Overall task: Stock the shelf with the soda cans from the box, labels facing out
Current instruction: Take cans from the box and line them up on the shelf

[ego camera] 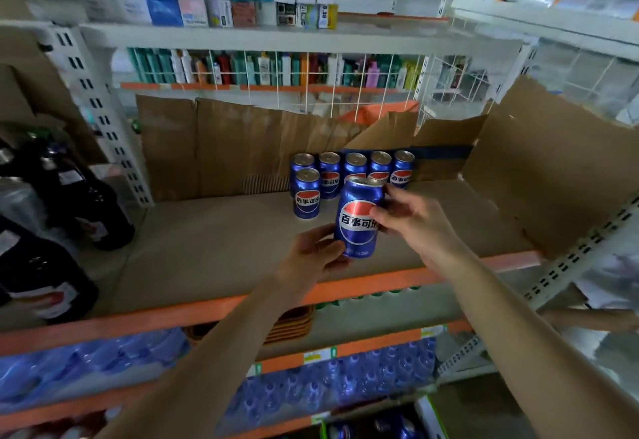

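A blue soda can [358, 220] with a red, white and blue round label is held above the cardboard-lined shelf [214, 241], label toward me. My left hand [313, 253] grips its lower left side. My right hand [409, 219] grips its right side near the top. Behind it, several matching cans [356, 165] stand in a row at the back of the shelf. One more can [306, 194] stands in front of the row's left end, label facing out. The box is not in view.
Dark bottles [52, 203] stand on the left of the shelf. Cardboard sheets [553, 162] line the back and right side. An orange shelf edge [207, 307] runs along the front. Packs of water bottles [328, 383] fill the shelves below. A wire rack [276, 68] of small goods hangs above.
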